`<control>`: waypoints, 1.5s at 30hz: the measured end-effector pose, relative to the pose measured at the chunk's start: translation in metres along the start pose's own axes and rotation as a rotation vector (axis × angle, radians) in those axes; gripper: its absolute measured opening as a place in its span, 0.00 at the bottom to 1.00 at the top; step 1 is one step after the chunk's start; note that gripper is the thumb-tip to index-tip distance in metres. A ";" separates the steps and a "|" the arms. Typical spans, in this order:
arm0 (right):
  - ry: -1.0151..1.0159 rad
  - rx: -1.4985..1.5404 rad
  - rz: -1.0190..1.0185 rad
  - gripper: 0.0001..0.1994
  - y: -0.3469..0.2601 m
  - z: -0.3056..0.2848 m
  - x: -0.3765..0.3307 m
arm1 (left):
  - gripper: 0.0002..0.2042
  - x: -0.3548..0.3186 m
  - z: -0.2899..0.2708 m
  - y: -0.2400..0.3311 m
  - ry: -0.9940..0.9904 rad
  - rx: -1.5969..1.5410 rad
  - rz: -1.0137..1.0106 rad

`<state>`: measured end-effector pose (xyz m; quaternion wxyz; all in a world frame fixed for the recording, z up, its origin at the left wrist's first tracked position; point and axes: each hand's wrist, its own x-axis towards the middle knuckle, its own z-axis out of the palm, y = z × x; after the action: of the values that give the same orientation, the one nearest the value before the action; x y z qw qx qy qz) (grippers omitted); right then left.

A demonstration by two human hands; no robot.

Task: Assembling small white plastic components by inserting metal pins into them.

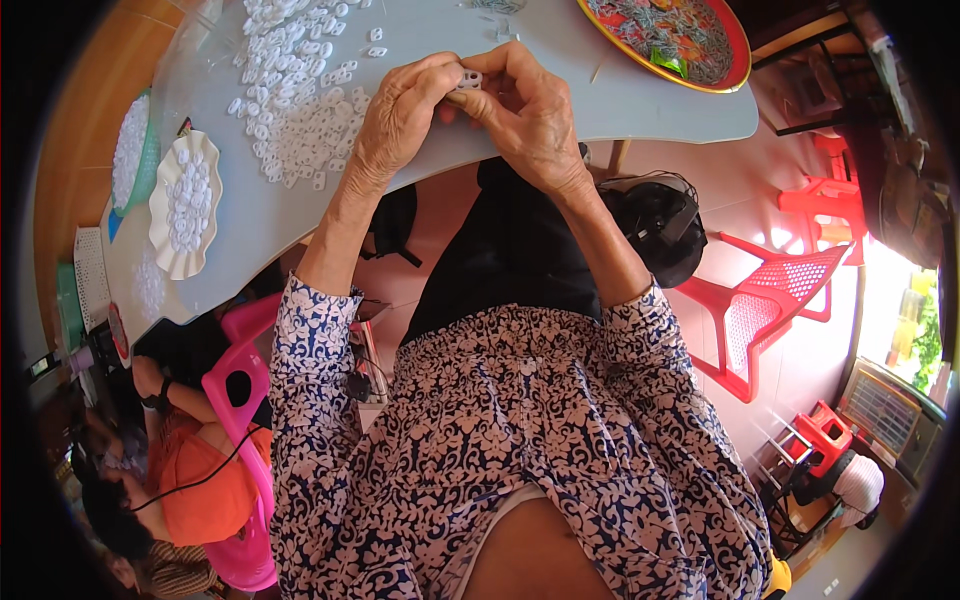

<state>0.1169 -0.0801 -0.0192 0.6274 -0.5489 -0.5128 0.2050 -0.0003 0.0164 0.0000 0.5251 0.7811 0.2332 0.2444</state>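
Both of my hands meet over the near edge of the grey table (680, 122). Between their fingertips is a small white plastic piece with dark holes (469, 80). My left hand (408, 112) pinches it from the left, thumb and fingers pressed together. My right hand (530, 115) grips it from the other side, fingers curled and thumb underneath. Left of my hands, many similar white plastic pieces (290, 110) lie spread in a loose heap. A red tray with a gold rim (742, 70) at the far right holds many thin grey metal pieces and a small green packet (668, 63).
A cream scalloped dish (185, 262) of white pieces stands at the left, beside a green basket (150, 150) of more. A person in orange (215, 490) sits at lower left by a pink chair (245, 555). A red chair (765, 305) stands at right.
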 end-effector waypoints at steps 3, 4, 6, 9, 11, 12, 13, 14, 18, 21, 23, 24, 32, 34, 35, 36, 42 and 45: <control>0.002 0.011 0.002 0.10 -0.001 0.000 0.000 | 0.16 0.000 0.000 0.001 -0.007 -0.008 0.002; 0.003 0.006 -0.003 0.10 -0.001 -0.001 0.000 | 0.16 0.001 0.000 0.001 -0.010 -0.009 0.012; 0.002 0.006 -0.004 0.10 -0.002 -0.001 0.000 | 0.16 0.001 0.000 0.001 -0.012 0.004 0.021; 0.003 0.020 -0.006 0.10 -0.001 -0.001 0.000 | 0.16 0.000 0.001 0.001 -0.006 0.020 0.022; 0.008 0.032 -0.003 0.10 -0.001 -0.001 0.001 | 0.16 0.001 0.001 0.001 -0.001 0.020 0.012; 0.013 0.017 0.001 0.10 0.000 -0.001 0.001 | 0.16 0.002 0.001 0.000 0.008 0.012 0.014; 0.018 0.002 0.004 0.09 0.001 -0.001 0.001 | 0.15 0.003 0.001 -0.001 0.017 0.005 0.016; 0.020 0.001 0.003 0.09 0.003 -0.001 0.001 | 0.15 0.003 0.002 -0.002 0.015 0.006 0.018; 0.053 0.183 0.043 0.10 0.004 0.004 0.001 | 0.15 0.003 0.004 0.000 0.071 -0.032 0.005; 0.057 0.263 0.084 0.11 0.004 0.003 0.001 | 0.15 0.002 0.005 0.003 0.093 -0.013 -0.003; 0.044 0.270 0.102 0.11 0.004 0.003 0.002 | 0.15 0.001 0.005 0.004 0.098 0.002 -0.010; 0.045 0.304 0.108 0.11 0.002 0.002 0.002 | 0.15 0.001 0.005 0.005 0.092 -0.009 -0.011; 0.028 0.322 0.118 0.11 0.005 0.003 0.003 | 0.15 0.001 0.002 -0.001 0.099 -0.013 0.025; 0.048 0.334 0.108 0.11 0.007 0.004 0.004 | 0.15 0.002 0.001 0.000 0.084 -0.024 0.015; 0.048 0.334 0.108 0.11 0.009 0.005 0.004 | 0.15 0.002 0.000 -0.002 0.084 -0.024 0.016; 0.073 0.254 0.056 0.12 0.011 0.006 0.004 | 0.15 0.002 0.001 -0.004 0.085 -0.043 0.018; 0.094 0.126 0.010 0.15 0.007 0.004 0.002 | 0.15 0.002 0.003 -0.003 0.084 -0.099 0.022; 0.062 0.051 -0.002 0.16 0.005 0.000 0.002 | 0.15 0.002 0.006 -0.001 0.093 -0.128 0.024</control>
<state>0.1193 -0.0768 -0.0231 0.6571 -0.5383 -0.4881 0.2003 0.0046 0.0139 -0.0025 0.5595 0.7365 0.2321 0.3011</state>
